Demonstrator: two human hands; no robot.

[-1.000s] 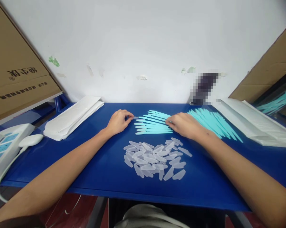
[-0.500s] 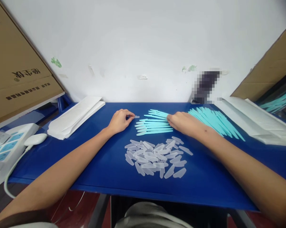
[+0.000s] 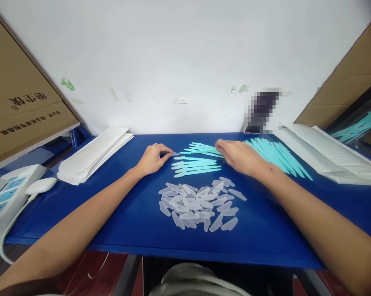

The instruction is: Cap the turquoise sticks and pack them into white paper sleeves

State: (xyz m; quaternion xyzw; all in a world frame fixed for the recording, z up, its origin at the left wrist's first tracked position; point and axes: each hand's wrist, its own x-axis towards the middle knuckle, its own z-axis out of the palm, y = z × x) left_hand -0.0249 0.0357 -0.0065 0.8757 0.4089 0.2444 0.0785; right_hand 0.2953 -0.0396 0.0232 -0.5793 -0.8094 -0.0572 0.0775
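Observation:
My left hand (image 3: pixel 154 158) pinches a small translucent plastic cover (image 3: pixel 175 154) between thumb and fingertips. My right hand (image 3: pixel 235 154) is closed on the end of a slim turquoise plastic stick (image 3: pixel 200 151), shaped much like an eyebrow razor. The stick's tip points left and lies close to the cover; whether they touch I cannot tell. Just nearer to me lies a row of similar sticks with pale, covered-looking tips (image 3: pixel 198 164). Behind the held stick are more turquoise sticks (image 3: pixel 200 145), partly hidden. A loose heap of translucent covers (image 3: pixel 198 203) lies closer to the front edge.
A big pile of turquoise sticks (image 3: pixel 278 156) lies right of my right hand. White paper-like sleeves (image 3: pixel 93 154) lie at the left, and pale packaging (image 3: pixel 330 156) at the right. A power strip (image 3: pixel 9 193) and cardboard box (image 3: pixel 25 90) stand left. A wall backs the blue table (image 3: pixel 126 222).
My right hand has lifted one turquoise stick off the row and brought its tip left toward the cover. My left hand keeps its pinch. The whole view has shifted slightly.

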